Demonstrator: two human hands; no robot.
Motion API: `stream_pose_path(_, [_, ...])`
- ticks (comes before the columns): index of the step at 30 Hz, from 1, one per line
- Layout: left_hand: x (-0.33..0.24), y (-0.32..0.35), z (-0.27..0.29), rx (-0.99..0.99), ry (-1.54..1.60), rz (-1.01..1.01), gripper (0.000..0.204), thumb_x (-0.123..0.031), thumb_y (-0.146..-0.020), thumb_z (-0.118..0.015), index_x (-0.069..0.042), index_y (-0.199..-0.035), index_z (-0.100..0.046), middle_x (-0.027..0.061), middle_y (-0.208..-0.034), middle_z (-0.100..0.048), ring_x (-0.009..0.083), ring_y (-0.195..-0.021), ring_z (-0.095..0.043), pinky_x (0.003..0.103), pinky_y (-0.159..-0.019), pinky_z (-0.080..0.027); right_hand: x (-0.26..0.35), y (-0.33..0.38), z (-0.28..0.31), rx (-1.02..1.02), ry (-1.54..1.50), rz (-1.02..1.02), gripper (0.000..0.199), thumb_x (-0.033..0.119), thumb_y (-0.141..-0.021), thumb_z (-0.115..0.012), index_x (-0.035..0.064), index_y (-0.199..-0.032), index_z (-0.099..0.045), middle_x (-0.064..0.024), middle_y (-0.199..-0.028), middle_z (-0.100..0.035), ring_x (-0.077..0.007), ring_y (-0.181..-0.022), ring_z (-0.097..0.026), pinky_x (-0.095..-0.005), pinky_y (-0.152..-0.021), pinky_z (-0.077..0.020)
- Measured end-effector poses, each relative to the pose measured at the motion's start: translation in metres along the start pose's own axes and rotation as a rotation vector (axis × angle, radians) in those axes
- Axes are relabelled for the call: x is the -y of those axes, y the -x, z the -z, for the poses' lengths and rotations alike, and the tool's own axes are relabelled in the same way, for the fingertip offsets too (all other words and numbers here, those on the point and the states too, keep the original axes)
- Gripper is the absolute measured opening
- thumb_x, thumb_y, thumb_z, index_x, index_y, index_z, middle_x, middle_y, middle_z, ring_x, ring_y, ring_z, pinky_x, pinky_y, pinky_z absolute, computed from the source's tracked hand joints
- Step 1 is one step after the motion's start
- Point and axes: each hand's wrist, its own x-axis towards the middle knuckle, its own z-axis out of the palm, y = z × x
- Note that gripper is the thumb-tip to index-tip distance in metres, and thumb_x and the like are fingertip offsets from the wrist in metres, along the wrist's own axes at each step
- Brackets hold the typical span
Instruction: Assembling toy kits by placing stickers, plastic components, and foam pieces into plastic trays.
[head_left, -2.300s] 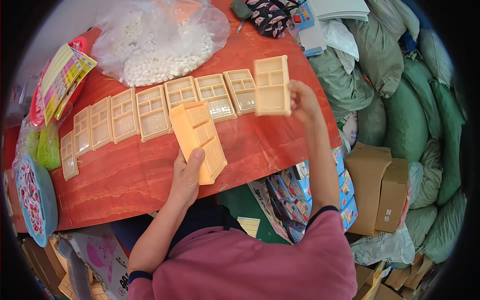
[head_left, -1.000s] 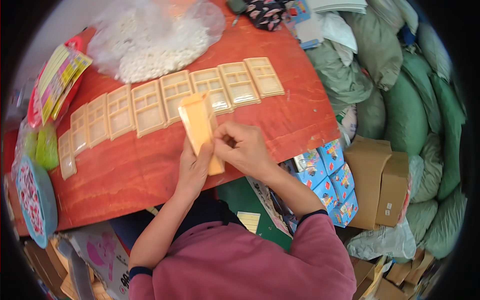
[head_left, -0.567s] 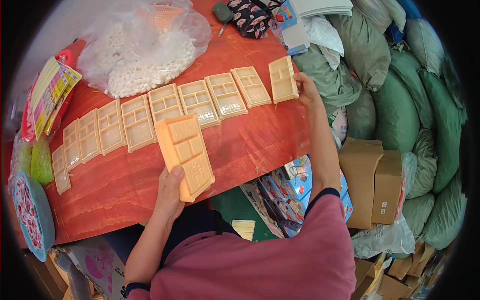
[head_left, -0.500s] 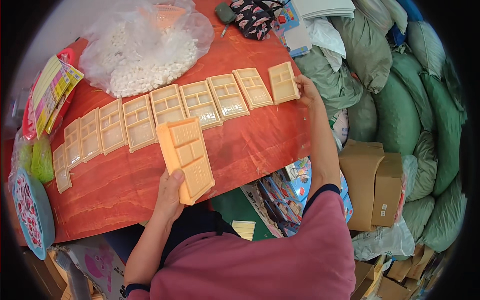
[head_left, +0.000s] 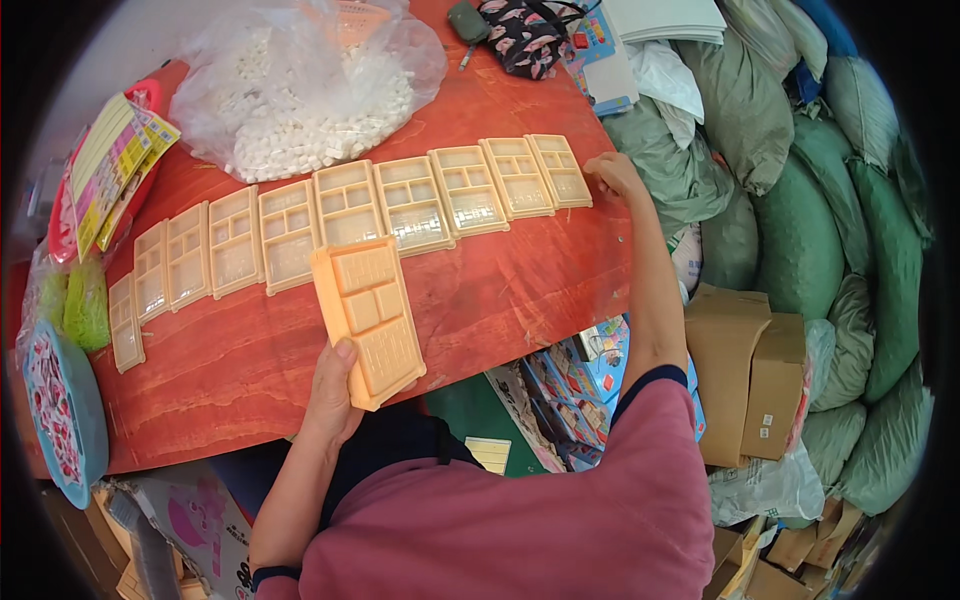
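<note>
With the middle of my view as the clock's hub, a pale-blue plastic basin (head_left: 97,425) of small red-and-white pieces (head_left: 50,400) sits at 8 o'clock, by the left edge of the red wood-grained tabletop (head_left: 240,380). From 9 round to 1 runs a slanting row of ten shallow, cream-coloured plastic compartment trays (head_left: 290,257), open sides up; set side by side like this, I judge, so that none covers another and each stays in reach. Beyond it, toward 11, slumps a clear plastic bag (head_left: 310,110) of small white pieces. Nearer me, at 8, my left hand (head_left: 333,395) grips a thick stack of nested yellow-orange plastic trays (head_left: 375,325) by its lower end, thumb on the side, other fingers hidden beneath, probably to leave the upper face free for my other hand. Between 1 and 2, my right hand (head_left: 615,175) is just beside the right edge of the last tray (head_left: 560,172), fingers bent and narrow; I cannot tell whether they touch it. Half a second ago those fingers held that tray with a gap before its neighbour; now it lies on the tabletop, close against the row, while my left grip is unchanged.
</note>
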Motion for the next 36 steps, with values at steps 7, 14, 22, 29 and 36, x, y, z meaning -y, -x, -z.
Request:
stream_pose_path(7, [0.000,0.012,0.017,-0.043,0.074,-0.079,0.043,-0.030,-0.091,-0.050,0.002,-0.120,-0.043,0.0095,-0.103,-0.058,0.0182,-0.088,-0.061,0.031,-0.075,-0.052,0.063,0.105,-0.078,0.024,-0.250,0.637,0.016,0.015,-0.083,-0.057,0.0020,-0.074,-0.056,0.0028,-0.060,-0.047,-0.0052,-0.057,-0.044,-0.0220,-0.049,-0.0347])
stream_pose_path(14, [-0.037,0.032,0.008,0.094,0.044,-0.123,0.056,-0.038,-0.092,-0.045,-0.007,-0.135,-0.026,0.0070,-0.120,-0.047,0.0144,-0.101,-0.053,0.030,-0.078,-0.050,0.141,0.263,-0.152,0.595,-0.428,0.656,0.010,0.014,-0.086,-0.055,0.0037,-0.087,-0.055,-0.0005,-0.070,-0.056,-0.0068,-0.059,-0.052,-0.0188,-0.054,-0.0417])
stream_pose_path(22, [-0.050,0.084,0.058,-0.212,-0.157,-0.503,0.065,-0.046,-0.091,-0.044,-0.005,-0.136,-0.022,0.0068,-0.117,-0.045,0.0118,-0.103,-0.047,0.027,-0.083,-0.043,0.197,0.341,-0.230,0.958,-0.482,0.716,0.013,0.004,-0.079,-0.065,0.0005,-0.088,-0.056,0.0007,-0.074,-0.058,-0.0031,-0.066,-0.053,-0.0168,-0.060,-0.0440])
stream_pose_path(29, [-0.062,0.127,0.093,-0.387,-0.129,-0.582,0.069,-0.049,-0.089,-0.046,-0.004,-0.135,-0.022,0.0068,-0.116,-0.046,0.0120,-0.102,-0.048,0.026,-0.084,-0.042,0.227,0.373,-0.273,1.169,-0.440,0.677,0.014,0.006,-0.081,-0.064,0.0000,-0.089,-0.055,-0.0005,-0.076,-0.059,-0.0039,-0.069,-0.056,-0.0177,-0.061,-0.0467])
stream_pose_path(36, [-0.085,0.204,0.122,-0.573,-0.228,-0.690,0.068,-0.036,-0.084,-0.061,-0.001,-0.133,-0.032,0.0092,-0.118,-0.049,0.0127,-0.106,-0.047,0.027,-0.089,-0.039,0.264,0.405,-0.302,1.315,-0.457,0.729,0.013,0.008,-0.085,-0.060,-0.0008,-0.092,-0.054,-0.0016,-0.077,-0.059,-0.0052,-0.069,-0.056,-0.0186,-0.061,-0.0474])
